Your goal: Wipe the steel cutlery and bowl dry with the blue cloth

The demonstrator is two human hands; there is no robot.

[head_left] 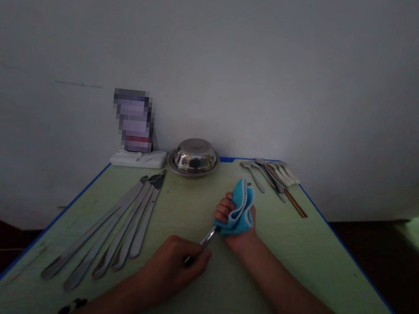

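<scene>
My left hand (179, 264) is closed around one end of a shiny metal utensil (207, 237) above the near middle of the table. The utensil slants up and to the right into a folded blue cloth (239, 212) with pale edging. My right hand (225, 209) grips this cloth, its fingers curled at the cloth's left side. Cloth and fingers hide the utensil's far end, so its kind cannot be told. To the left of my left hand, several long flat-handled metal utensils (126, 233) lie fanned out on the table, their far ends overlapping.
The pale green table (286, 280) has blue edging. At the back stand an upturned metal bowl (195, 155) on a metal dish and a blurred-out phone (136, 122) on a white base (138, 158). Back right lie several spoons and forks (267, 175) with brown chopsticks (295, 203). A wall rises behind.
</scene>
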